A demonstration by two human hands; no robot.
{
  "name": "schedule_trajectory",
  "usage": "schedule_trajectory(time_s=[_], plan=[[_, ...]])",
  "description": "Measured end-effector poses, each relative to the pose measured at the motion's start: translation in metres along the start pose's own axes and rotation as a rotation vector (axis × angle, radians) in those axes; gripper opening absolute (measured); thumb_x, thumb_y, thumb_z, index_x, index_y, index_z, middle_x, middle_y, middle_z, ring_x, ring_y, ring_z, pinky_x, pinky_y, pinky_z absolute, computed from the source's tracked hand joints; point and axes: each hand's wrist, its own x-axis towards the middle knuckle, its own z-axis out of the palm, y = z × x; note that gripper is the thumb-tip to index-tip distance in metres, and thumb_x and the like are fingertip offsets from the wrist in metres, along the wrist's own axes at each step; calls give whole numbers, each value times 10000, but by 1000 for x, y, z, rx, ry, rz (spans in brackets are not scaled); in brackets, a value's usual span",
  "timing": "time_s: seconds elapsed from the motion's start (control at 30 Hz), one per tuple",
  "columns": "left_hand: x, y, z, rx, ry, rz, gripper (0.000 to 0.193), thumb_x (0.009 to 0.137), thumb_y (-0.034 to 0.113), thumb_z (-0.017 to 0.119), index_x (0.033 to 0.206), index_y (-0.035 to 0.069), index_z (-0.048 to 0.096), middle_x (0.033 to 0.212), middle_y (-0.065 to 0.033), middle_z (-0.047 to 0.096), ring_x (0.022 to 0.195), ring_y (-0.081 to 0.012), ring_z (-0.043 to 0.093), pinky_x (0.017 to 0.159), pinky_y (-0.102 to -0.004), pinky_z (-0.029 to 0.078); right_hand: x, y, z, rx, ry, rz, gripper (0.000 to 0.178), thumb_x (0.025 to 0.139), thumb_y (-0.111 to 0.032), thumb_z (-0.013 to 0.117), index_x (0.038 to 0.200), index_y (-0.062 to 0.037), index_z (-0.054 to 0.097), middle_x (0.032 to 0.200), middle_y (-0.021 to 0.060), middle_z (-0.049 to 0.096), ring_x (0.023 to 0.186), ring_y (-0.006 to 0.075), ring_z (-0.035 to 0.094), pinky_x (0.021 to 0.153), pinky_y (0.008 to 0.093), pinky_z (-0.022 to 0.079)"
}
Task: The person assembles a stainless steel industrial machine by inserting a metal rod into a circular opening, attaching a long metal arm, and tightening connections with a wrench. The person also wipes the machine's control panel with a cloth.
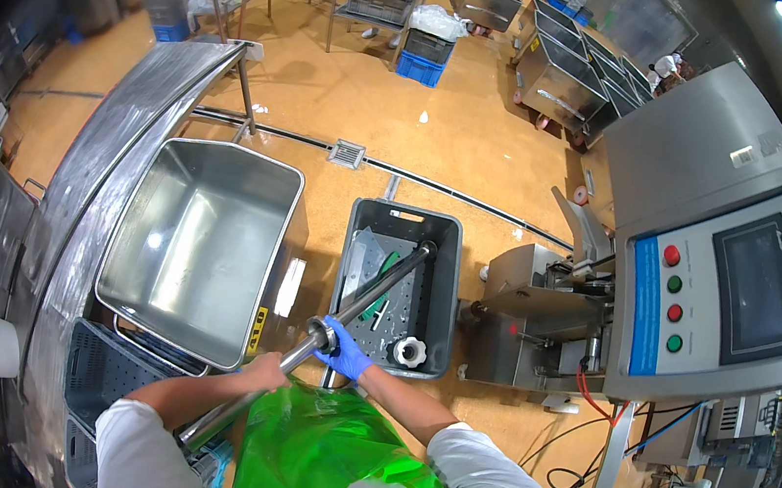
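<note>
A long, shiny metal tube (367,297) slants across in front of me, its far end over a dark grey plastic crate (450,286) and its near end low at the left. A flanged collar (319,335) sits partway along it. My right hand (349,349), in a blue glove, closes round the tube at the collar. Bare, my left hand (267,374) grips the tube nearer my green apron (326,438); its fingers are partly hidden. Inside the crate lie a white knobbed wheel (408,352) and a green part (387,271).
A deep steel bin (198,248) stands left of the crate, beside a long metal table (117,149). On the right is a steel machine with a control panel (702,285); cables hang below it. Farther off are wheeled steel tubs (561,74) and a floor drain (346,154).
</note>
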Motion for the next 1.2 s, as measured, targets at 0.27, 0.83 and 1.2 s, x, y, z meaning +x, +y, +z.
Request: schedule_trajectory(time_s=[0.27,0.83,1.2], plan=[[-108,6,-55,271,129,-117,400,774,300,651,1105,86,583,995,-212,675,969,-386,652,827,-477,517,36,-36,-14,153,-131,-204,356,896,-393,669,1142,-138,631,1064,53,659,947,196,635,820,382,565],[-81,-123,-266,702,307,417,382,687,265,795,964,116,579,720,-84,672,701,-312,667,635,-430,504,-159,-49,2,203,39,-922,407,909,-200,646,1290,-109,535,1203,25,618,1108,154,581,993,340,450],[70,47,-238,1024,-34,620,482,624,355,877,849,23,610,690,-136,654,639,-151,633,599,-361,506,-271,116,-66,400,400,-1447,425,888,-201,676,1264,-56,538,1224,63,609,1146,168,578,1007,330,456]])
